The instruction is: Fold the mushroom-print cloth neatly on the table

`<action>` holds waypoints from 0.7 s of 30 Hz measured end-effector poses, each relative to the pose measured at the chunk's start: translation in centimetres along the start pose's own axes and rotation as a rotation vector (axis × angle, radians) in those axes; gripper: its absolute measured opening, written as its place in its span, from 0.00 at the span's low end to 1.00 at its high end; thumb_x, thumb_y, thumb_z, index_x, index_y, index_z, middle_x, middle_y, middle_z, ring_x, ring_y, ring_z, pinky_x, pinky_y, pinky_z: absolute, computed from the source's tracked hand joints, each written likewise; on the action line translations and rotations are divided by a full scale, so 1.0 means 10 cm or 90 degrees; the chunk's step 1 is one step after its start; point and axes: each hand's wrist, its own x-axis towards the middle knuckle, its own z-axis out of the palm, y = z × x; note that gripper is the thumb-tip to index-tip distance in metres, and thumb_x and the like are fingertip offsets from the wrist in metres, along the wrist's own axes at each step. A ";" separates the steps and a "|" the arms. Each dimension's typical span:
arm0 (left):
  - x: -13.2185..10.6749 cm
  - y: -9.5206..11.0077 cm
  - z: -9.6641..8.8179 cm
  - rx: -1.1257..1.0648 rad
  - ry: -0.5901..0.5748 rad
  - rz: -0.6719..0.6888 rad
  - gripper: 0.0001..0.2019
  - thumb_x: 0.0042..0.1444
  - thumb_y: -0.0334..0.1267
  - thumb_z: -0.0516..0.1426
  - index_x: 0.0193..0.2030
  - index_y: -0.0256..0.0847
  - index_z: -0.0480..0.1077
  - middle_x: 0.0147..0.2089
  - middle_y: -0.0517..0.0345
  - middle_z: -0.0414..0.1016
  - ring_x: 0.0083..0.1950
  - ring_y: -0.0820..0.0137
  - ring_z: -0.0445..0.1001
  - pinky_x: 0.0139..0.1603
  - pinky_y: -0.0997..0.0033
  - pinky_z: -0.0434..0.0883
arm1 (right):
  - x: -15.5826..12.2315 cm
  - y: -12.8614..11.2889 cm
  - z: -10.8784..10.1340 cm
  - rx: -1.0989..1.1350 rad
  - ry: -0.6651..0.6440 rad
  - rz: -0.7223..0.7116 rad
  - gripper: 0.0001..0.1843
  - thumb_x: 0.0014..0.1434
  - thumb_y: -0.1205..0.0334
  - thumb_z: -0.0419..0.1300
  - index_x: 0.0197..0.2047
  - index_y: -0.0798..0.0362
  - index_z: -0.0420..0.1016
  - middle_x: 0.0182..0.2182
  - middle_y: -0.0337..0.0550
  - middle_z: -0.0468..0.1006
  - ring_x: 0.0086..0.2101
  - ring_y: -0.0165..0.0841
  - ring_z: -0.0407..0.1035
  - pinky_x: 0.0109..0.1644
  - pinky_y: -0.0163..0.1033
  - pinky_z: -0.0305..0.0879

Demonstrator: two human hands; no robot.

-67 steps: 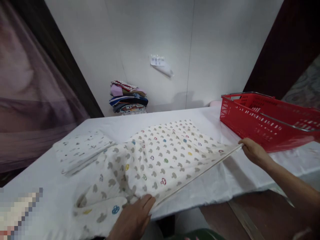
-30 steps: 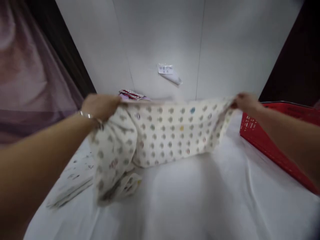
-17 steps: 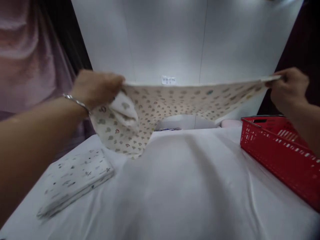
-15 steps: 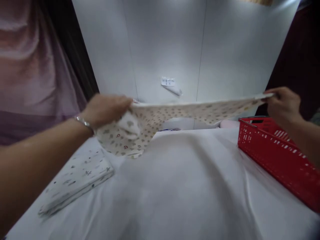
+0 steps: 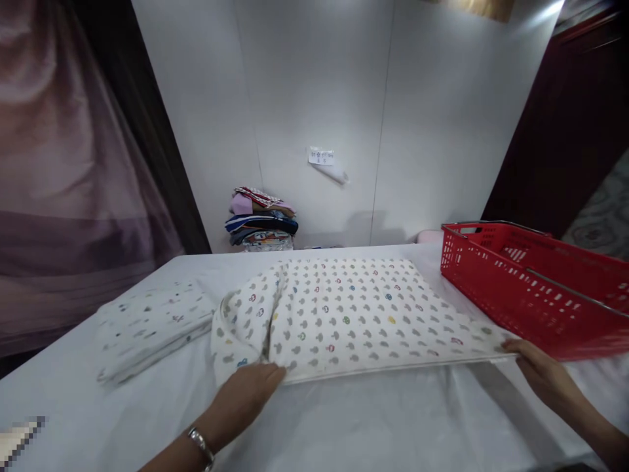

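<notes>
A cream cloth (image 5: 354, 314) printed with small grey and coloured mushrooms lies spread flat on the white-covered table (image 5: 344, 426). My left hand (image 5: 248, 393), a bracelet on its wrist, pinches the cloth's near left corner, where the fabric is bunched. My right hand (image 5: 540, 370) grips the near right corner against the table. The near edge of the cloth runs straight between both hands.
A folded white cloth with small prints (image 5: 147, 324) lies at the left. A red plastic basket (image 5: 535, 285) stands at the right. A stack of folded clothes (image 5: 260, 223) sits by the back wall. A curtain hangs at the left.
Both hands lifted the cloth off the table, stretched it out in the air, then brought it down. It now lies flat on the table with both hands at its near corners.
</notes>
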 end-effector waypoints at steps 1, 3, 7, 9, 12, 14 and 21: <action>-0.01 0.03 -0.03 -0.004 0.000 -0.004 0.13 0.59 0.29 0.46 0.45 0.44 0.68 0.38 0.57 0.75 0.37 0.67 0.73 0.36 0.68 0.68 | -0.06 0.02 -0.03 -0.006 0.024 0.019 0.13 0.51 0.56 0.48 0.34 0.50 0.71 0.38 0.49 0.77 0.41 0.41 0.72 0.48 0.46 0.68; -0.03 0.10 -0.07 -0.007 -0.030 -0.001 0.14 0.60 0.29 0.45 0.45 0.44 0.68 0.38 0.57 0.75 0.37 0.67 0.73 0.36 0.68 0.68 | -0.18 0.02 -0.06 -0.015 0.024 0.055 0.14 0.50 0.56 0.48 0.33 0.51 0.71 0.37 0.48 0.78 0.40 0.41 0.73 0.47 0.45 0.68; -0.05 0.18 -0.03 0.002 -0.104 -0.017 0.15 0.58 0.27 0.45 0.44 0.43 0.69 0.38 0.56 0.75 0.37 0.66 0.73 0.33 0.69 0.67 | -0.37 -0.08 -0.03 -0.019 -0.067 0.074 0.14 0.48 0.55 0.48 0.32 0.49 0.72 0.34 0.44 0.78 0.37 0.38 0.73 0.44 0.41 0.69; -0.06 0.20 -0.01 0.004 -0.103 -0.021 0.15 0.58 0.27 0.45 0.45 0.42 0.69 0.39 0.55 0.75 0.37 0.66 0.73 0.34 0.69 0.67 | -0.42 -0.12 -0.01 -0.023 -0.084 0.076 0.14 0.49 0.55 0.49 0.32 0.49 0.72 0.34 0.44 0.78 0.37 0.39 0.73 0.44 0.42 0.69; -0.09 0.24 0.01 0.008 -0.086 0.002 0.15 0.59 0.27 0.44 0.45 0.41 0.68 0.39 0.54 0.74 0.37 0.66 0.72 0.33 0.69 0.66 | -0.43 -0.09 -0.02 -0.036 -0.082 0.062 0.12 0.47 0.55 0.50 0.30 0.48 0.72 0.33 0.46 0.78 0.37 0.42 0.73 0.44 0.44 0.70; -0.10 0.27 0.02 0.011 -0.071 0.004 0.14 0.59 0.27 0.44 0.43 0.41 0.68 0.38 0.54 0.74 0.35 0.67 0.72 0.32 0.70 0.66 | -0.42 -0.01 -0.01 -0.054 -0.056 0.045 0.12 0.46 0.56 0.50 0.30 0.48 0.72 0.34 0.47 0.78 0.38 0.44 0.73 0.45 0.47 0.69; -0.10 0.35 0.07 -0.005 -0.083 -0.018 0.09 0.58 0.27 0.47 0.37 0.40 0.67 0.36 0.55 0.72 0.32 0.68 0.71 0.31 0.70 0.64 | -0.50 0.31 0.15 -0.128 -0.115 -0.002 0.15 0.44 0.57 0.50 0.30 0.48 0.76 0.37 0.49 0.79 0.42 0.48 0.73 0.50 0.51 0.68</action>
